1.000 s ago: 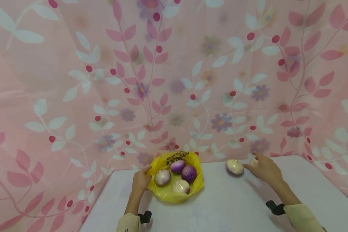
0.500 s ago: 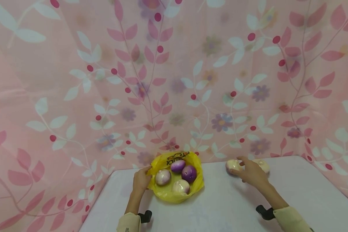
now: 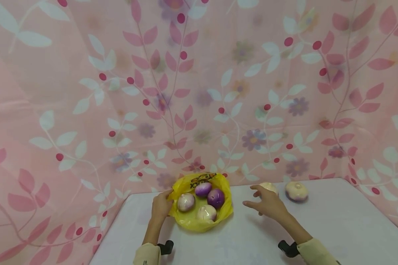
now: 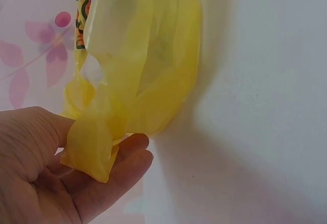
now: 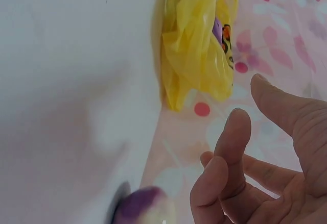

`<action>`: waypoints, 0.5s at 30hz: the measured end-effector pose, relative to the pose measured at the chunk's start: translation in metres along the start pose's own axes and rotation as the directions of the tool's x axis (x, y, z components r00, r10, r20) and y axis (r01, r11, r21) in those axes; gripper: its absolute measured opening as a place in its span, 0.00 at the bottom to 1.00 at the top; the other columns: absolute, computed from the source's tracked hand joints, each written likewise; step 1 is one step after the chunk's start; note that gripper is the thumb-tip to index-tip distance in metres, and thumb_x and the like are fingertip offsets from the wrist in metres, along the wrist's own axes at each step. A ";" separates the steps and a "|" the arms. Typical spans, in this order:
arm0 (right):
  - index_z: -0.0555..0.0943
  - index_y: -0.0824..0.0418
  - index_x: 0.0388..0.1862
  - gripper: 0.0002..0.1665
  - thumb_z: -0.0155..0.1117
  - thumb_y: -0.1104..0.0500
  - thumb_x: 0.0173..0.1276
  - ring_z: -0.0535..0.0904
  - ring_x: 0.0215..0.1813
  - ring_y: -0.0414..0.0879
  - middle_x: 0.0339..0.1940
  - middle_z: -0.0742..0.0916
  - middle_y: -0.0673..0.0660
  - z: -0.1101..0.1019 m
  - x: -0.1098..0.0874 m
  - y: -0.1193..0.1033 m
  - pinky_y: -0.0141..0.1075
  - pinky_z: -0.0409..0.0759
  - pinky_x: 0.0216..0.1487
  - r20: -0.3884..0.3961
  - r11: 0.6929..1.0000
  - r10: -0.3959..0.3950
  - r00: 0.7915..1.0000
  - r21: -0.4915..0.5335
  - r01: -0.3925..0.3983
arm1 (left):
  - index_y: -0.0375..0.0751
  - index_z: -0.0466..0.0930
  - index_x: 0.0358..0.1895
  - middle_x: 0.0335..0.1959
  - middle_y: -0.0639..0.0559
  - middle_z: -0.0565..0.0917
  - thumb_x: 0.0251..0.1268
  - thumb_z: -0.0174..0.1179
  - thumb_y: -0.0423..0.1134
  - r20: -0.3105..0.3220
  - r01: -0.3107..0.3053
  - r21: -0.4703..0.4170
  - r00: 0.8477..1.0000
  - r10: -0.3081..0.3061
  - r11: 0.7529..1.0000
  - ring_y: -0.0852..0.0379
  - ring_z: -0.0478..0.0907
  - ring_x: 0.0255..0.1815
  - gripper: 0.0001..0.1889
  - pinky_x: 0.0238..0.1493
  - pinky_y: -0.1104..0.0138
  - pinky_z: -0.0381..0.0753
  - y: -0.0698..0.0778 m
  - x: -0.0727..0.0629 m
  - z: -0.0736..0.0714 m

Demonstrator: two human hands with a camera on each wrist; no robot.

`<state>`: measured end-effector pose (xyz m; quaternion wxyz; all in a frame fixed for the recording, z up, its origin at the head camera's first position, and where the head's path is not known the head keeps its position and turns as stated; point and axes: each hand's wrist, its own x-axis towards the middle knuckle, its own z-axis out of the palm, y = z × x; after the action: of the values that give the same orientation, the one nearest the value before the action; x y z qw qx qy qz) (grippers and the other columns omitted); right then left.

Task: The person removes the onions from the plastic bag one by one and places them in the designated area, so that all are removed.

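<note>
A yellow plastic bag (image 3: 199,226) stands wide open on the table, holding several shiny turnips in purple and cream, such as a dark purple one (image 3: 216,198). My left hand (image 3: 161,206) pinches the bag's left edge; in the left wrist view the thumb presses a gathered yellow flap (image 4: 92,150) against the fingers. To the bag's right, my right hand (image 3: 268,204) is held with fingers spread and bent, nothing between them. Behind it sits a cream turnip (image 3: 271,187), partly hidden. Another cream-and-purple turnip (image 3: 296,191) lies farther right.
The white tabletop (image 3: 238,239) ends at the back against a pink floral curtain (image 3: 199,140). Each wrist carries a black camera mount, one beside the left sleeve (image 3: 166,247) and one beside the right (image 3: 288,248).
My right hand has moved left from the far-right turnip, past the nearer one, toward the bag, uncovering the far-right turnip. My left hand and the bag have stayed in place.
</note>
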<state>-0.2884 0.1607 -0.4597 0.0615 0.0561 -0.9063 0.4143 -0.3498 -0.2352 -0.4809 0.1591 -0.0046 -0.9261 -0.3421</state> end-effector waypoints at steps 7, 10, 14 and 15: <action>0.74 0.60 0.65 0.44 0.77 0.42 0.54 0.78 0.16 0.43 0.50 0.84 0.63 0.014 0.001 -0.014 0.35 0.79 0.22 0.033 1.000 0.001 0.999 0.004 -0.001 | 0.33 0.80 0.59 0.53 0.31 0.81 0.60 0.63 0.27 0.009 0.015 -0.001 1.000 -0.015 1.000 0.51 0.79 0.22 0.22 0.10 0.67 0.78 -0.001 0.000 0.001; 0.75 0.59 0.65 0.43 0.76 0.42 0.54 0.77 0.16 0.43 0.49 0.85 0.62 0.021 0.002 -0.020 0.35 0.79 0.22 0.042 1.000 -0.010 0.999 -0.007 0.010 | 0.33 0.80 0.59 0.53 0.31 0.81 0.60 0.63 0.26 0.004 0.010 0.000 1.000 -0.010 1.000 0.51 0.80 0.24 0.21 0.10 0.66 0.78 -0.001 0.000 0.001; 0.75 0.58 0.65 0.42 0.76 0.41 0.54 0.77 0.16 0.42 0.50 0.85 0.61 0.029 0.004 -0.028 0.34 0.78 0.21 0.057 1.000 -0.019 0.998 -0.017 0.020 | 0.34 0.80 0.59 0.53 0.31 0.81 0.60 0.63 0.27 0.005 0.020 -0.009 1.000 -0.020 1.000 0.51 0.79 0.23 0.22 0.10 0.66 0.78 -0.001 0.000 0.002; 0.75 0.58 0.65 0.43 0.76 0.41 0.54 0.77 0.16 0.42 0.50 0.85 0.61 0.031 0.004 -0.030 0.34 0.78 0.21 0.063 1.000 -0.021 0.998 -0.014 0.022 | 0.34 0.80 0.59 0.53 0.31 0.81 0.60 0.63 0.27 0.005 0.020 -0.008 1.000 -0.020 1.000 0.51 0.79 0.22 0.22 0.10 0.66 0.78 -0.001 0.000 0.002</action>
<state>-0.2895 0.1175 -0.4565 0.0380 0.0784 -0.9102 0.4049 -0.3509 -0.2350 -0.4833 0.1532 0.0030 -0.9251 -0.3475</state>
